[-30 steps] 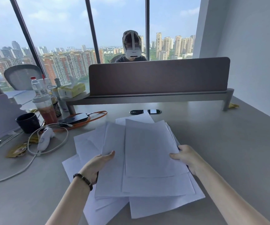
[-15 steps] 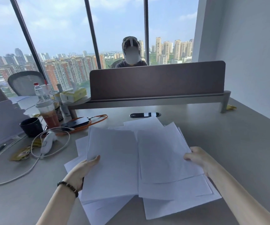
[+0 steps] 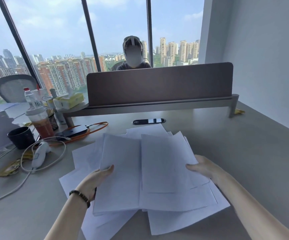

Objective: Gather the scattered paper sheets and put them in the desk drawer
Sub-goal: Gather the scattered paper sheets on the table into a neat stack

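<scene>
Tall windows over a city face a pale desk with a brown divider screen, where loose paper sheets overlap mid-desk, the left hand pinching their left edge and the right hand gripping their right, a black mug at far left.

sheets on desk (centre) — cup left | divider behind

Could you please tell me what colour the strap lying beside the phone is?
Orange; the strap shows clearly in the head view.
</scene>
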`<act>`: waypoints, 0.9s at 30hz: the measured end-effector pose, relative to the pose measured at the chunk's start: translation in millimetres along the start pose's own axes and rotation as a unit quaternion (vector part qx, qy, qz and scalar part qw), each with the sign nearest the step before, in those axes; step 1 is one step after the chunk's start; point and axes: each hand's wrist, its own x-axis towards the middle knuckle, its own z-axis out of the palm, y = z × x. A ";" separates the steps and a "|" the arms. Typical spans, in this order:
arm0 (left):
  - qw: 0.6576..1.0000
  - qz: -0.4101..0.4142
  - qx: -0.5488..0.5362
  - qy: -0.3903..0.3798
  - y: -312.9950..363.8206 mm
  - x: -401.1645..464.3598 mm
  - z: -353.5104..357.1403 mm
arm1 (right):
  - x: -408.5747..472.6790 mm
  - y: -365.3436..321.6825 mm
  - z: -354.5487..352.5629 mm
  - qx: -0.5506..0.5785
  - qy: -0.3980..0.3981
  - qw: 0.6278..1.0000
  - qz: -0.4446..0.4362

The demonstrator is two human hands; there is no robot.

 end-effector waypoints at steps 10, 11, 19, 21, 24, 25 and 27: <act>0.999 -0.003 0.035 0.019 1.9 -6.2 5.7 | -5.1 -40.4 -22.9 -0.055 0.049 0.996 -0.054; 0.999 -0.003 0.035 0.021 1.1 -7.2 4.8 | -8.2 -48.8 -25.0 -0.067 0.052 0.995 -0.060; 0.999 0.005 0.039 0.023 -0.2 -13.1 8.5 | -50.0 -117.4 -45.4 -0.121 0.098 0.983 -0.100; 0.999 0.005 0.037 0.015 0.6 -14.6 10.9 | -61.3 -129.5 -49.1 -0.106 0.115 0.980 -0.123; 0.999 0.012 0.038 0.008 0.5 -15.8 14.3 | -71.1 -141.4 -54.1 -0.066 0.151 0.974 -0.154; 0.999 0.012 0.038 0.008 0.9 -17.1 15.4 | -73.1 -143.9 -55.7 -0.049 0.162 0.972 -0.164; 0.999 0.011 0.033 0.005 1.1 -18.0 15.9 | -71.8 -145.4 -58.8 -0.011 0.170 0.968 -0.183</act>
